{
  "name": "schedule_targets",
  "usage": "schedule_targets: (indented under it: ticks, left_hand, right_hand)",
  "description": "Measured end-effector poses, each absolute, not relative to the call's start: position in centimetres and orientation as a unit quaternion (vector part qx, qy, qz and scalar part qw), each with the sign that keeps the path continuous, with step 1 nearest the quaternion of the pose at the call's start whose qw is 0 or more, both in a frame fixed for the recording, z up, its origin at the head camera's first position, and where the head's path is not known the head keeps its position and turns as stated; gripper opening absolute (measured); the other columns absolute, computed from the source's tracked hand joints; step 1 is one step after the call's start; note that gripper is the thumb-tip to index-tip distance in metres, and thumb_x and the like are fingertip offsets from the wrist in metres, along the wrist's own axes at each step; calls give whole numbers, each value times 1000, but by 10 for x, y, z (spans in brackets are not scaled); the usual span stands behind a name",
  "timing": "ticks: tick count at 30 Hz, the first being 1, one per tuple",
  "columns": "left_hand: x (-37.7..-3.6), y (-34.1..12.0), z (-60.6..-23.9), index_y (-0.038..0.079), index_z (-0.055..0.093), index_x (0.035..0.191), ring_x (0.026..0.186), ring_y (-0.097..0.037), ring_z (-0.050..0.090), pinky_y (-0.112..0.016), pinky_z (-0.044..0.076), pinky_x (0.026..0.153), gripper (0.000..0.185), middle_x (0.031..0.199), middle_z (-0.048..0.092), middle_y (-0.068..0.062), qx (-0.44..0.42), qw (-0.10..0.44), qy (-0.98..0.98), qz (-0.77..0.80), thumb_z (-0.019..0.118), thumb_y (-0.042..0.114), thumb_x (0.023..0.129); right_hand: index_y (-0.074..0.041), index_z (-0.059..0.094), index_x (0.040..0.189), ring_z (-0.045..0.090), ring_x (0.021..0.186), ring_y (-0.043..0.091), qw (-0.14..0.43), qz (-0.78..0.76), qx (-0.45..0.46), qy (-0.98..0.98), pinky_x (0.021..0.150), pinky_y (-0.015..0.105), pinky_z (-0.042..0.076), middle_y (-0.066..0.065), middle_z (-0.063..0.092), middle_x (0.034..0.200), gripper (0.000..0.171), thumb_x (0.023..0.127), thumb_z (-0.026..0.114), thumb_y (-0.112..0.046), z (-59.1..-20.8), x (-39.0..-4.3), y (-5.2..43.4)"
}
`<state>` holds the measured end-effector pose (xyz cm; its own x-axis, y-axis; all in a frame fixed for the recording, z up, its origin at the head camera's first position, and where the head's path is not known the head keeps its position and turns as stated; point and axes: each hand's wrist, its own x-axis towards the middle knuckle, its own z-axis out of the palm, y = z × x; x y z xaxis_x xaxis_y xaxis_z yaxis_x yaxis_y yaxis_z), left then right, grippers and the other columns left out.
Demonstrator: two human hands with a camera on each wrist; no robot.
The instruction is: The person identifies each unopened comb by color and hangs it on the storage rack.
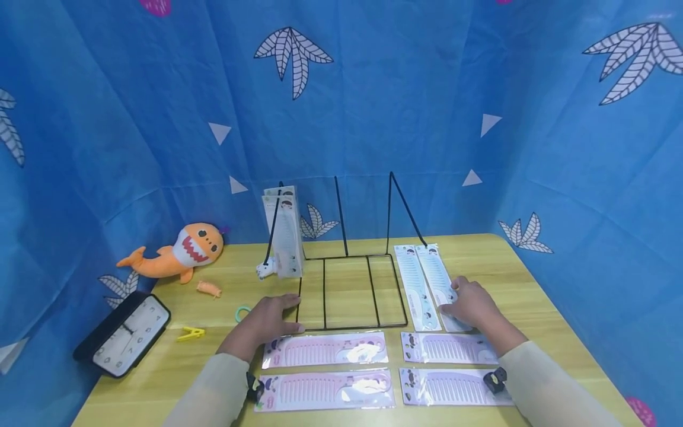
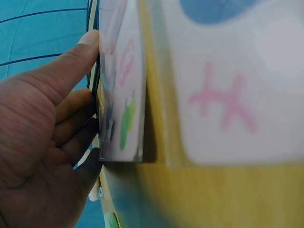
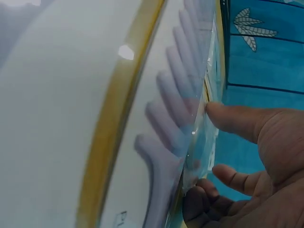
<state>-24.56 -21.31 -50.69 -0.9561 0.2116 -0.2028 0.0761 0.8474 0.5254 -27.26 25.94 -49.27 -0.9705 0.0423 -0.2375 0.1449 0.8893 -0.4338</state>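
Pink combs (image 1: 326,350) on a yellow wood table (image 1: 533,284), blue leaf-patterned cloth (image 1: 373,89), orange shark toy (image 1: 181,252)

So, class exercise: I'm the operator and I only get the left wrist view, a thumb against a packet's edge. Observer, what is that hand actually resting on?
Observer: In the head view the left hand lies flat on the table, fingertips at the front left corner of the black wire rack.
Operator: And the other hand?
Observer: The right hand grips the edge of a packaged comb lying just right of the rack.
Operator: Anything already in the rack?
Observer: Yes, upright comb packets stand in its leftmost slot.
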Motion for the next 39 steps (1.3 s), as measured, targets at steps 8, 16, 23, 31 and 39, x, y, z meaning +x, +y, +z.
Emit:
schedule_targets:
  ticks: [8,16,23,31,39]
  left_hand:
    - [-245,-212,-506,14,59,159,161,-39,41,-57,38,131,74,171,48,-8,80,123,955,256,88,34,94]
    - [-246,-212,-505,15,59,158,161,-40,40,-58,38,131,74,171,48,-8,74,127,957,251,89,34,94]
    - [-246,-212,-506,15,59,159,160,-40,41,-59,39,130,75,171,48,-9,73,129,956,253,89,35,93]
    - [-246,-212,-509,15,59,158,160,-40,41,-59,40,130,75,171,49,-8,72,130,955,257,89,35,93]
    - [-246,-212,-507,14,60,158,160,-40,41,-58,40,130,74,170,49,-9,76,129,955,257,89,35,94]
  right_hand:
    - [11,47,148,60,109,42,124,-226,76,963,90,53,58,34,60,132,79,93,85,-31,-494,-274,268]
    - [14,41,147,62,106,43,145,-234,109,955,90,55,60,36,60,129,77,96,81,-27,-490,-276,283]
    - [17,29,153,63,107,44,150,-245,127,949,94,58,60,39,58,130,88,96,82,-26,-488,-275,285]
    - [18,15,163,59,121,51,156,-247,132,947,112,68,53,45,46,148,99,100,76,-26,-492,-277,292]
    - [19,28,157,64,107,41,156,-257,131,945,90,51,61,39,56,136,75,107,66,-22,-494,-280,302]
